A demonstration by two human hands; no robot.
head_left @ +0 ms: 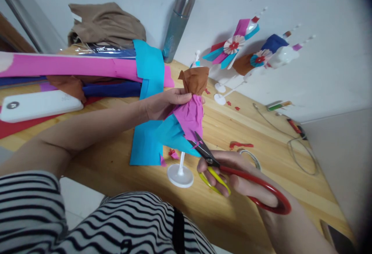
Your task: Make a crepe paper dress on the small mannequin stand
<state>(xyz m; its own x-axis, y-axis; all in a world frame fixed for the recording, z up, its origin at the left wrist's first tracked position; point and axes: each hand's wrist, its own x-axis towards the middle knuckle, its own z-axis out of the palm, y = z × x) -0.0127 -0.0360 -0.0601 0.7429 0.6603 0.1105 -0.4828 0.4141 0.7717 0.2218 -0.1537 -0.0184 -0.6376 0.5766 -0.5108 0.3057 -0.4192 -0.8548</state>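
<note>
Left hand (167, 105): pinching gathered pink paper (190, 116)
Right hand (240, 160): gripping scissors (210, 161) at that paper's lower edge
White base (180, 177): standing below the left hand

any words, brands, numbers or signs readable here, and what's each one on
No text is readable.
White rounded case: a dark oval mark with a pale sign inside, too blurred to read; fainter marks near the other end, also unreadable.
Vacuum flask: pale marking low on the body, too faint to make out.
Brown cloth: a white tag, too small to tell whether it bears print.
</note>
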